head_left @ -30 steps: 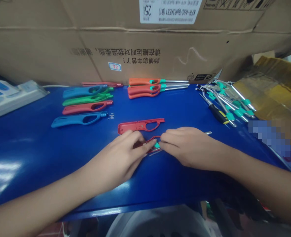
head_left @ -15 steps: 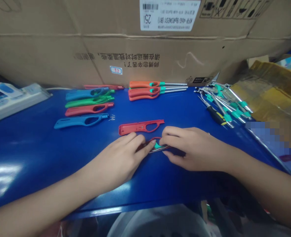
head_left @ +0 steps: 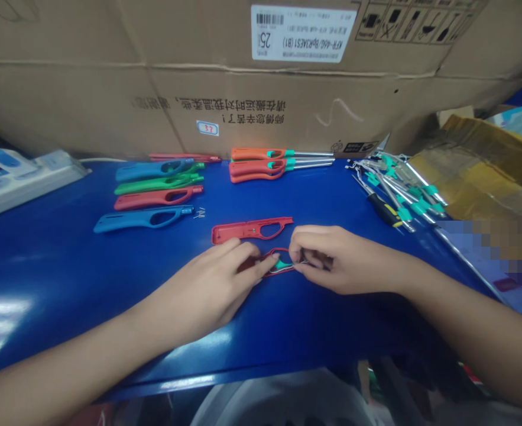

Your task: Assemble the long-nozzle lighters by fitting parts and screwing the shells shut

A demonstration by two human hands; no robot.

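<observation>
A red lighter half-shell with a green trigger piece in its loop lies on the blue table, partly hidden by both hands. My left hand is closed over its left part, thumb and finger beside the green piece. At the loop's right side, my right hand pinches a thin wire or rod running along the shell's lower edge. Just beyond the hands lies another red half-shell, its inside facing up.
Blue, green and red handles lie at the left beside a power strip. Assembled lighters lie at the back, before a cardboard box. Metal rods with green parts and a screwdriver are at the right.
My right hand has shifted slightly, with its thumb and fingers now pinched at the wire or rod. More of the red loop shows. The left hand has barely moved.
</observation>
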